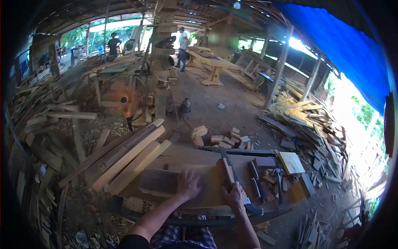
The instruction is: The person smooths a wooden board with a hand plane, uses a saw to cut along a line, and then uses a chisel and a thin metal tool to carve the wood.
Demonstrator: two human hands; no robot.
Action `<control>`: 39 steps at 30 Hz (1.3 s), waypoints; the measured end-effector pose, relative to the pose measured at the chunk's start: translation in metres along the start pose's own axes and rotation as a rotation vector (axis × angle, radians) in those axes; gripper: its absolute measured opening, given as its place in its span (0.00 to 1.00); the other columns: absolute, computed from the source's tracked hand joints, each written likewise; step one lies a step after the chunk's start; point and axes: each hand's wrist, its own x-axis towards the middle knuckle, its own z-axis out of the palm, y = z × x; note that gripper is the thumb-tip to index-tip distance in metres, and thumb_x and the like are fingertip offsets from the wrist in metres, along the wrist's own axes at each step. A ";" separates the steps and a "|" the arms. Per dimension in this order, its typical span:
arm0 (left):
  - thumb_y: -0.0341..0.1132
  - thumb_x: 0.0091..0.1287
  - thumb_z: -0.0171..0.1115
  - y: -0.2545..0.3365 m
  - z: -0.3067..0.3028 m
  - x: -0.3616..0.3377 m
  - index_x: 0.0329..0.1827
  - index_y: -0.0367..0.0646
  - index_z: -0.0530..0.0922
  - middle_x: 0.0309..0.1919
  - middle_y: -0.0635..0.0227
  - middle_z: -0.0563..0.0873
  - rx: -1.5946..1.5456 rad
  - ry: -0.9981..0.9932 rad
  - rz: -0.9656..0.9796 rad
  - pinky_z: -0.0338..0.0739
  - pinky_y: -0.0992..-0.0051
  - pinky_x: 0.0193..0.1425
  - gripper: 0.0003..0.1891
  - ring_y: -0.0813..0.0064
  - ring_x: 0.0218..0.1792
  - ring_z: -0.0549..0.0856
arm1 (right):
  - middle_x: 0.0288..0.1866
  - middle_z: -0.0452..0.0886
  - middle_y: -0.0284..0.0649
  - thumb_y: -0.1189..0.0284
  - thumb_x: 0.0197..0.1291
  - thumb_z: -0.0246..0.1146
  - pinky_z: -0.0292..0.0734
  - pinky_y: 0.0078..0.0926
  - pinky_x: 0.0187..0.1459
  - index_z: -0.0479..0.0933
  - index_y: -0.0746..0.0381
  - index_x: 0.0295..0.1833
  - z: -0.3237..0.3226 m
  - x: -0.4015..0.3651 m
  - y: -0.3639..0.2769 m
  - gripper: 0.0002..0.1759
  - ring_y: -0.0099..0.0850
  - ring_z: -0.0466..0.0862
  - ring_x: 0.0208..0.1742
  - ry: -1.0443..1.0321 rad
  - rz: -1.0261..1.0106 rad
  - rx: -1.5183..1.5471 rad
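Observation:
On the workbench (199,203), my left hand (190,184) lies with its fingers apart beside a dark wooden block (158,181). My right hand (235,196) is wrapped round the lower end of a narrow wooden piece (225,170), which slants away from me. A dark bar with a blue end (253,208) runs close along the right side of this hand. Further right on the bench are dark cylindrical tools (256,182), a hammer-like tool (279,182) and a pale square board (291,162).
Long planks (132,159) lean at the bench's left. Small wood blocks (228,140) lie on the ground beyond it. Scrap wood (306,114) is heaped at the right. Two people stand in the back, near a large wooden table (213,60).

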 end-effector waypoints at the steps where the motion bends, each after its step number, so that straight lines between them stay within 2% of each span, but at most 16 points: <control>1: 0.62 0.66 0.53 -0.001 0.001 -0.002 0.71 0.53 0.69 0.74 0.56 0.63 0.024 -0.012 0.039 0.55 0.45 0.70 0.34 0.51 0.74 0.57 | 0.46 0.82 0.55 0.49 0.55 0.66 0.75 0.50 0.53 0.72 0.65 0.48 0.000 -0.001 -0.002 0.30 0.54 0.83 0.50 0.023 -0.001 -0.027; 5: 0.61 0.66 0.53 -0.012 0.006 -0.043 0.70 0.51 0.71 0.73 0.58 0.64 -0.002 0.027 0.136 0.55 0.45 0.71 0.33 0.52 0.74 0.57 | 0.47 0.82 0.54 0.51 0.54 0.67 0.76 0.48 0.53 0.72 0.64 0.49 0.001 -0.002 -0.008 0.29 0.53 0.82 0.50 0.051 -0.030 -0.092; 7: 0.57 0.67 0.55 -0.016 -0.020 -0.082 0.68 0.52 0.74 0.72 0.59 0.66 -0.040 0.057 0.138 0.55 0.46 0.71 0.30 0.53 0.73 0.61 | 0.47 0.82 0.54 0.51 0.54 0.67 0.75 0.48 0.53 0.72 0.64 0.49 0.000 -0.005 -0.013 0.29 0.53 0.82 0.51 0.056 -0.044 -0.128; 9: 0.46 0.66 0.62 -0.030 -0.038 -0.124 0.59 0.50 0.80 0.64 0.58 0.75 -0.357 0.264 0.229 0.68 0.53 0.64 0.21 0.54 0.63 0.75 | 0.47 0.82 0.54 0.52 0.54 0.67 0.75 0.48 0.53 0.72 0.64 0.49 0.001 -0.007 -0.016 0.29 0.53 0.82 0.51 0.069 -0.047 -0.163; 11: 0.41 0.65 0.65 -0.056 -0.026 -0.174 0.49 0.46 0.84 0.49 0.60 0.84 -0.664 0.387 0.058 0.77 0.64 0.53 0.13 0.58 0.50 0.83 | 0.47 0.82 0.54 0.52 0.53 0.68 0.76 0.48 0.53 0.73 0.63 0.50 0.003 -0.006 -0.014 0.29 0.52 0.83 0.51 0.081 -0.033 -0.167; 13: 0.36 0.65 0.66 -0.096 0.016 -0.237 0.45 0.44 0.84 0.37 0.59 0.86 -0.642 0.395 -0.303 0.80 0.69 0.41 0.09 0.63 0.38 0.86 | 0.47 0.82 0.54 0.52 0.52 0.69 0.76 0.48 0.53 0.73 0.63 0.50 0.010 -0.001 -0.008 0.29 0.52 0.83 0.51 0.080 -0.048 -0.166; 15: 0.34 0.64 0.65 -0.125 0.041 -0.290 0.45 0.42 0.83 0.31 0.63 0.85 -0.698 0.343 -0.640 0.80 0.70 0.38 0.09 0.70 0.34 0.86 | 0.46 0.82 0.53 0.52 0.51 0.69 0.76 0.48 0.53 0.72 0.62 0.51 0.012 0.000 -0.009 0.30 0.52 0.83 0.51 0.092 -0.033 -0.210; 17: 0.37 0.64 0.65 -0.172 0.139 -0.347 0.42 0.43 0.85 0.42 0.59 0.87 -0.959 0.069 -1.061 0.81 0.70 0.43 0.08 0.63 0.38 0.88 | 0.45 0.81 0.54 0.52 0.52 0.68 0.75 0.50 0.50 0.71 0.64 0.49 0.017 0.000 -0.004 0.29 0.53 0.82 0.49 0.142 -0.100 -0.195; 18: 0.37 0.64 0.65 -0.177 0.144 -0.348 0.42 0.43 0.85 0.42 0.59 0.87 -0.968 0.058 -1.080 0.81 0.70 0.43 0.08 0.63 0.38 0.88 | 0.45 0.80 0.54 0.52 0.52 0.68 0.75 0.51 0.50 0.71 0.64 0.49 0.018 -0.002 -0.004 0.29 0.54 0.82 0.49 0.141 -0.107 -0.197; 20: 0.36 0.68 0.59 -0.188 0.142 -0.344 0.50 0.42 0.83 0.44 0.67 0.87 -0.793 -0.646 -0.833 0.81 0.70 0.41 0.12 0.73 0.41 0.86 | 0.45 0.80 0.55 0.52 0.52 0.68 0.74 0.51 0.50 0.71 0.65 0.49 0.017 -0.001 -0.005 0.30 0.54 0.81 0.49 0.128 -0.113 -0.218; 25: 0.36 0.68 0.59 -0.190 0.185 -0.408 0.52 0.43 0.82 0.47 0.67 0.87 -1.053 -0.795 -0.893 0.81 0.69 0.43 0.12 0.73 0.43 0.86 | 0.47 0.80 0.58 0.52 0.54 0.67 0.73 0.51 0.51 0.71 0.68 0.54 0.027 0.003 0.006 0.33 0.55 0.81 0.50 0.216 -0.187 -0.248; 27: 0.36 0.68 0.59 -0.183 0.217 -0.434 0.53 0.43 0.81 0.49 0.67 0.86 -1.193 -0.840 -0.908 0.81 0.69 0.44 0.13 0.73 0.44 0.85 | 0.49 0.80 0.59 0.51 0.55 0.67 0.73 0.50 0.53 0.70 0.71 0.59 0.017 -0.001 -0.012 0.37 0.55 0.80 0.52 0.105 -0.112 -0.283; 33: 0.35 0.68 0.60 -0.177 0.231 -0.396 0.56 0.44 0.80 0.53 0.67 0.85 -1.663 -0.923 -0.969 0.80 0.67 0.47 0.15 0.72 0.47 0.85 | 0.60 0.75 0.63 0.51 0.55 0.67 0.70 0.48 0.61 0.64 0.74 0.67 0.034 0.013 0.020 0.45 0.55 0.77 0.60 0.200 -0.155 -0.325; 36: 0.35 0.68 0.60 -0.192 0.245 -0.416 0.57 0.45 0.79 0.55 0.66 0.84 -1.906 -0.942 -0.954 0.80 0.66 0.49 0.16 0.72 0.49 0.85 | 0.65 0.71 0.63 0.51 0.56 0.66 0.67 0.46 0.66 0.60 0.74 0.70 0.021 0.007 -0.003 0.47 0.55 0.73 0.65 0.062 -0.071 -0.299; 38: 0.35 0.68 0.60 -0.186 0.281 -0.493 0.58 0.45 0.79 0.56 0.66 0.84 -2.062 -0.956 -0.921 0.80 0.65 0.50 0.16 0.72 0.50 0.84 | 0.69 0.68 0.63 0.51 0.57 0.66 0.65 0.43 0.69 0.57 0.76 0.72 0.024 0.012 0.006 0.49 0.55 0.70 0.68 0.039 -0.052 -0.293; 39: 0.35 0.68 0.60 -0.214 0.251 -0.401 0.59 0.45 0.79 0.57 0.66 0.84 -2.137 -0.966 -0.898 0.80 0.65 0.50 0.17 0.72 0.50 0.84 | 0.69 0.68 0.63 0.51 0.57 0.66 0.65 0.43 0.69 0.57 0.76 0.72 0.026 0.013 0.010 0.49 0.55 0.70 0.68 0.039 -0.069 -0.305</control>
